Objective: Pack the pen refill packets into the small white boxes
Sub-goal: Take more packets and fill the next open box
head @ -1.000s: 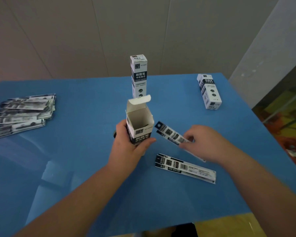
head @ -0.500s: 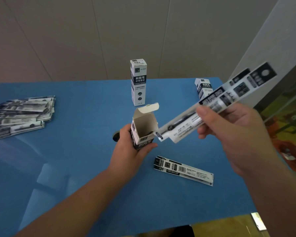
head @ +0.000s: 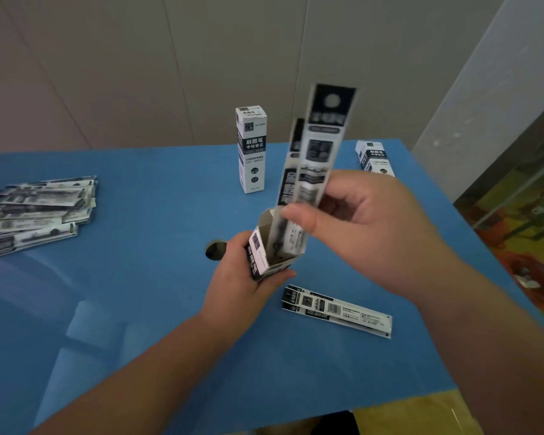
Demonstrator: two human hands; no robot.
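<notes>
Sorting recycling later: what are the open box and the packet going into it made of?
The open box looks like thin matte printed card: folded flap, plain greyish inside. The packet seems a glossy, partly clear plastic sleeve, the refill showing through; blur leaves this uncertain.

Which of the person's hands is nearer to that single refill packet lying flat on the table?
Left, narrowly. The left hand, gripping the open box, sits just left of the flat packet. The right hand is raised above it, pinching another packet.

On the table [head: 139, 309], the open box [head: 264, 259] is sitting at centre; packet stack [head: 35, 215] lying at nine o'clock, standing box [head: 251, 149] at twelve, loose packet [head: 336, 309] at four.
</notes>
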